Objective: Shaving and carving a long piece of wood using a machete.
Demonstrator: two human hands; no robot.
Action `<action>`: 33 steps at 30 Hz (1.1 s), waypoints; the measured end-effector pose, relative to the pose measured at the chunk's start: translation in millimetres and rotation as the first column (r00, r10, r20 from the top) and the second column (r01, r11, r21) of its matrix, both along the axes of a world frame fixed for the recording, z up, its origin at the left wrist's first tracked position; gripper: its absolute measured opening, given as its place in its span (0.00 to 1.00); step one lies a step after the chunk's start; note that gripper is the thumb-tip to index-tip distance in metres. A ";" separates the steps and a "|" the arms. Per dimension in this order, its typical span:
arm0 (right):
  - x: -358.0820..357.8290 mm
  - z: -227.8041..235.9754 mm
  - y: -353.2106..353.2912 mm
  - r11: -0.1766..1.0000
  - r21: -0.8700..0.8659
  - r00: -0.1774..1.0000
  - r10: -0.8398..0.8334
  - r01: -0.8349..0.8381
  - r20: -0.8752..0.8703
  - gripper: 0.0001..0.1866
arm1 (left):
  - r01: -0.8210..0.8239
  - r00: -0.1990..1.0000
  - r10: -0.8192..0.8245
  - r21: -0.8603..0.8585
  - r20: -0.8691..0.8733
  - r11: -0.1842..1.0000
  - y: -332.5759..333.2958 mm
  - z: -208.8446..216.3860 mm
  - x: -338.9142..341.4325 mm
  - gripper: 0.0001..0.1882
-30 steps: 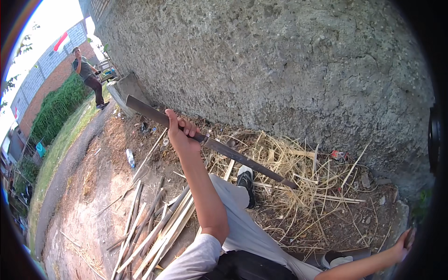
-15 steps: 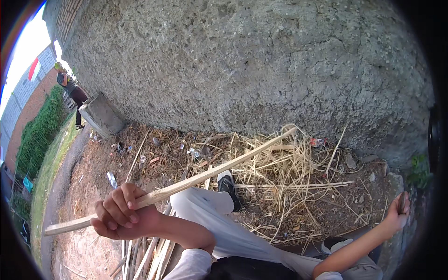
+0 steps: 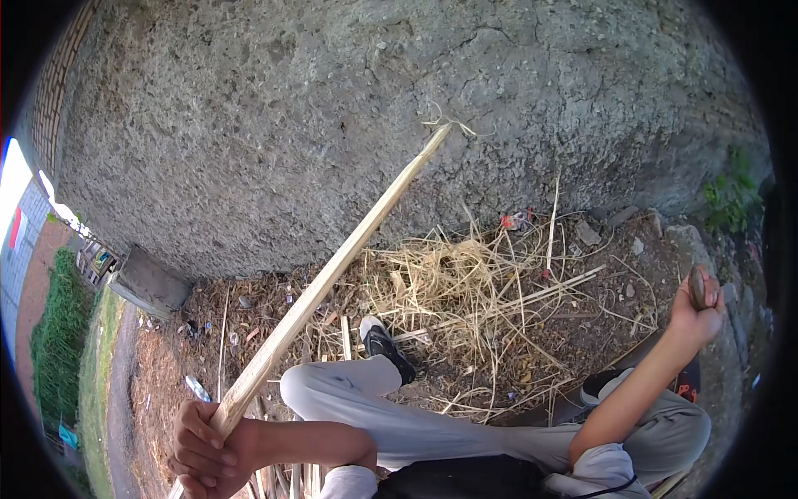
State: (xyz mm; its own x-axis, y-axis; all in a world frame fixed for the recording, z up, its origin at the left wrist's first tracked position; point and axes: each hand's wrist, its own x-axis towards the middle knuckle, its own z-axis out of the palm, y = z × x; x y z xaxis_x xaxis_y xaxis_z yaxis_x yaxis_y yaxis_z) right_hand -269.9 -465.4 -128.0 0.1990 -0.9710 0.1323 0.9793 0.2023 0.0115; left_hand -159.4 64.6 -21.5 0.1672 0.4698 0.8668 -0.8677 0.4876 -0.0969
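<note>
My left hand [image 3: 208, 453] is closed around the lower part of a long pale strip of split wood [image 3: 332, 270]. The strip slants up and away to the right, and thin curled fibres hang at its far tip in front of the wall. Off to the right, my right hand [image 3: 697, 320] is raised with its fingers wrapped around a brown, rounded, handle-like object [image 3: 697, 289]. Only this object's end shows; the rest is hidden by the hand.
A rough grey wall [image 3: 274, 133] rises ahead. At its foot lies a heap of pale shavings [image 3: 453, 279], with loose strips around it. My bent leg [image 3: 349, 391] and dark shoe [image 3: 385, 349] are in front. A concrete block [image 3: 150, 283] stands at left, green plants [image 3: 731, 195] at right.
The strip has swung steeper, its far tip now higher and farther left against the wall. My left hand is lower. My right hand has risen. The person at far left is out of view.
</note>
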 end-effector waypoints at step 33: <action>81.3 38.8 123.3 0.956 -0.056 0.871 0.236 -0.287 -0.431 0.14 | 0.094 0.993 -0.093 0.023 -0.071 0.995 17.8 -1.5 12.7 0.24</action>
